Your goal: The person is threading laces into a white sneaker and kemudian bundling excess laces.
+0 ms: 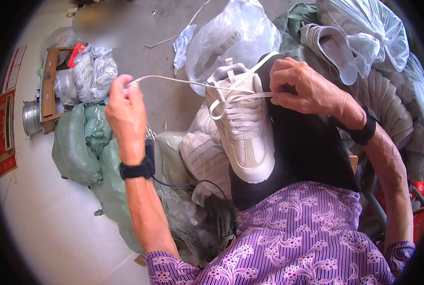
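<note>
While plastic bags (236,33) crowd behind, both hands (126,111) pinch the white sneaker's (243,128) lace (183,81).

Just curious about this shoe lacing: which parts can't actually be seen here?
- Sneaker heel: hidden by the right hand, head view.
- Lace end: buried in the left hand.
- Sneaker's sole: turned away against the dark lap.
- Top-left floor: blurred patch.

You held a matt white mesh-and-leatherette shoe (240,128) with flat woven cloth lace (174,80); glossy clear plastic bags (236,33) and a wooden frame (48,90) lay nearby.
</note>
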### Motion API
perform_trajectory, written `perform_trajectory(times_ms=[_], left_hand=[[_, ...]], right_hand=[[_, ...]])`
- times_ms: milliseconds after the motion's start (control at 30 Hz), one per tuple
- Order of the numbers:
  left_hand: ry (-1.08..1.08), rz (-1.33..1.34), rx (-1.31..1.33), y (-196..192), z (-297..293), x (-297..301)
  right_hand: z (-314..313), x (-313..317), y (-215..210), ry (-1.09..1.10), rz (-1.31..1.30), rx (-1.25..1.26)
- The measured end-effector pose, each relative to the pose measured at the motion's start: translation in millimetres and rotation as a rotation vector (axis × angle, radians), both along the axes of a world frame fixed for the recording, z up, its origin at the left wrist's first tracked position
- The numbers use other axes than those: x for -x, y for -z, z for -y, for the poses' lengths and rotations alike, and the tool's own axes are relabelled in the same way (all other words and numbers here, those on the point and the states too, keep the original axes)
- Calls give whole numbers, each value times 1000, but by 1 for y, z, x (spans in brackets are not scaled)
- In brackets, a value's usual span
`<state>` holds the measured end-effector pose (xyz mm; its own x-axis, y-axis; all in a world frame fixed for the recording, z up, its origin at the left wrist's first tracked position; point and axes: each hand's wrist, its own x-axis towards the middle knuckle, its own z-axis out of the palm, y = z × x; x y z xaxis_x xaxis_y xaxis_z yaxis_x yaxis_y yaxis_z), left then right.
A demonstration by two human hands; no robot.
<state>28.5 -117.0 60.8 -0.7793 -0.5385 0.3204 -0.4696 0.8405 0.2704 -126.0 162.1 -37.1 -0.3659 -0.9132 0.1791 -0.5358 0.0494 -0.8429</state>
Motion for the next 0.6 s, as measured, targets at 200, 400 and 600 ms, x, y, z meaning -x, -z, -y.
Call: perform_trajectory(times_ms=[200,400,600], left_hand=[[374,62,-359,39,-67,-13],[303,23,-623,73,-79,-22],[180,-167,-1004,79,-77,-24]], right_hand=[[5,-2,1,39,-143,-22],[12,-10,3,264,-1,149],[18,-11,-5,136,185,81]])
